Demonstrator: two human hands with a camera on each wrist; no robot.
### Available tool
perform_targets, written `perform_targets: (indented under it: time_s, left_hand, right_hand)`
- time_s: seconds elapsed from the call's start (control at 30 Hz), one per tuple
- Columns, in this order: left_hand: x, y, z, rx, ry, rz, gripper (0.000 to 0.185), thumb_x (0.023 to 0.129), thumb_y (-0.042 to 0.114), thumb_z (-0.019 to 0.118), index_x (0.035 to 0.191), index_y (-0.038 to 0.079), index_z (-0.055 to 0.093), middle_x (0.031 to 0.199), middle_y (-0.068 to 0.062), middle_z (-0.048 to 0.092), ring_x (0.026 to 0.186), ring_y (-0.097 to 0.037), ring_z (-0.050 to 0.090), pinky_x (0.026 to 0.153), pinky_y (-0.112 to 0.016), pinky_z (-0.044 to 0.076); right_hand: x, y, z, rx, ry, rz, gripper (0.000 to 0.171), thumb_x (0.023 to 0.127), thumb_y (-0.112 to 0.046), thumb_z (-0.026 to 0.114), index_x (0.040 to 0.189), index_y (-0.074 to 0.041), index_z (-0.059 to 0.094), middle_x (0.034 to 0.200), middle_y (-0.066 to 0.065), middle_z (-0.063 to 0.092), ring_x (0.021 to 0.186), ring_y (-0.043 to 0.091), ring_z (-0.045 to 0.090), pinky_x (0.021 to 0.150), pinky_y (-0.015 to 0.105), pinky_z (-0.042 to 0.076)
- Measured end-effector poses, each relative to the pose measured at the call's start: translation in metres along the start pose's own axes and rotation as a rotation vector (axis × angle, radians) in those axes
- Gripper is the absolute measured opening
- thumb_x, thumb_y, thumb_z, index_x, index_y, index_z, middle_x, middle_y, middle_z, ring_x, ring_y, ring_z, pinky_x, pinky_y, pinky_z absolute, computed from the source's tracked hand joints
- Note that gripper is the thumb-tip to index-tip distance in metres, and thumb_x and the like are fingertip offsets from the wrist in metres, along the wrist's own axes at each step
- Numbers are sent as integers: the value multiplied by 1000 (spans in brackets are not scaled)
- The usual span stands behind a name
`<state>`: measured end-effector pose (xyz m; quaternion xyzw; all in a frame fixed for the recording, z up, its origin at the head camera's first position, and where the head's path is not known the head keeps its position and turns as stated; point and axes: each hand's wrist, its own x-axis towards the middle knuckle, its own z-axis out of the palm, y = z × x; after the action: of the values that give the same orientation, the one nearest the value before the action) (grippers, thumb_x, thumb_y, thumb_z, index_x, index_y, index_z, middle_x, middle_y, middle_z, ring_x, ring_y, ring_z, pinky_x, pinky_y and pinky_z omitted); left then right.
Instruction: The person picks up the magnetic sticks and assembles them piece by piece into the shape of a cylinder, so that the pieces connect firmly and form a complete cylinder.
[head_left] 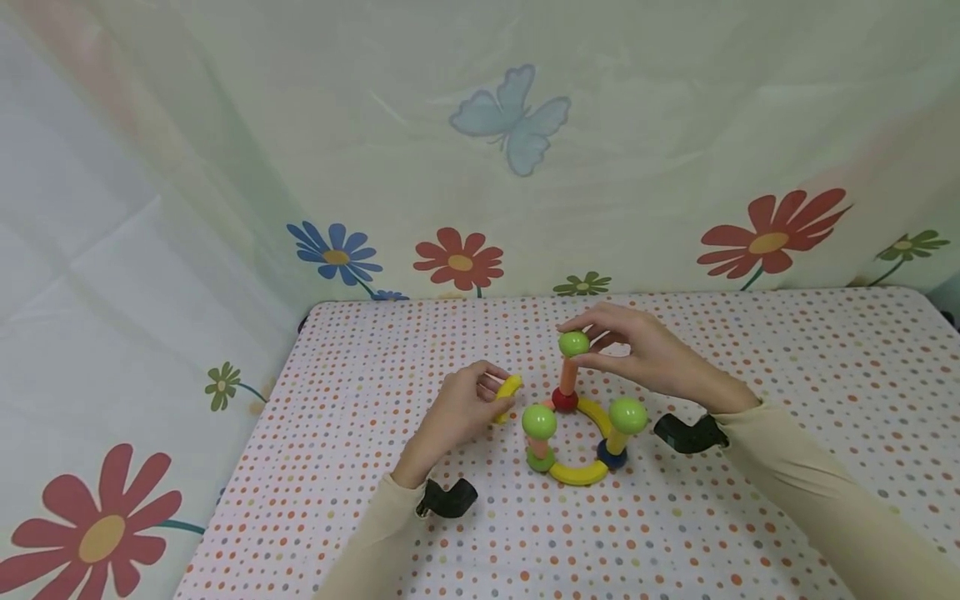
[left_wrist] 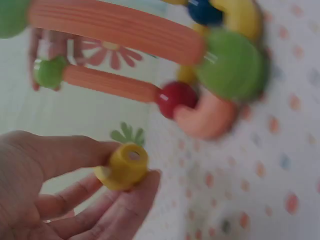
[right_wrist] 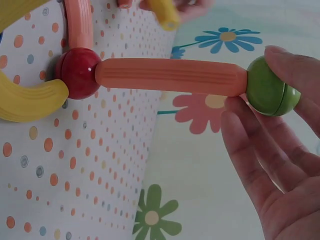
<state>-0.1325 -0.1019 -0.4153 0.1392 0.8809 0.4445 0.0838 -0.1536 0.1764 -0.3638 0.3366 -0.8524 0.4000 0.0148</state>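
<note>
Two-thirds of the way across the table stands a toy structure of balls and rods. Its base ring joins a red ball (right_wrist: 80, 73), a green ball (head_left: 540, 459) and a dark blue ball (head_left: 612, 454) with curved yellow pieces (head_left: 579, 474) and a curved orange piece (left_wrist: 209, 120). From each base ball a rod rises to a green top ball. My right hand (head_left: 637, 346) pinches the green ball (right_wrist: 270, 87) atop the orange rod (right_wrist: 170, 76) on the red ball. Left of the structure, my left hand (head_left: 463, 406) pinches a curved yellow piece (left_wrist: 125, 167) above the table, apart from the ring.
A dotted cloth covers the table (head_left: 337, 517). Behind it hangs a pale curtain (head_left: 637, 167) printed with flowers and a butterfly; another printed curtain is on the left. Black wrist-camera mounts (head_left: 448, 498) sit on both sleeves, the right one close to the structure.
</note>
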Motion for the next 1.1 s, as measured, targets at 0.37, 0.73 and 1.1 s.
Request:
perform_targets:
  time_s: [0.37, 0.73, 1.1]
  left_hand:
    - [6, 38, -15, -187, -65, 80, 36, 91, 22, 84, 123, 9, 74, 107, -4, 73, 93, -12, 70, 82, -28, 57]
    - [15, 36, -16, -475, -230, -32, 32, 102, 14, 69, 132, 1, 68, 113, -15, 74, 90, -17, 71, 90, -49, 60]
    - [18, 32, -21, -568, -273, -87, 34, 104, 12, 67, 135, -1, 67, 122, -14, 73, 98, -16, 71, 94, -46, 59]
  right_hand:
    - [3, -2, 4, 25, -60, -12, 42, 88, -1, 83, 127, -8, 71, 118, 1, 70, 101, 18, 69, 90, 43, 60]
    - [-3, -7, -5, -32, -14, -51, 40, 92, -3, 80, 130, -7, 68, 127, 6, 68, 115, 23, 65, 93, 45, 58]
    - [-14, -79, -6, -227, -66, -262, 30, 85, -10, 89, 110, -18, 75, 114, -6, 64, 99, 11, 63, 80, 33, 59]
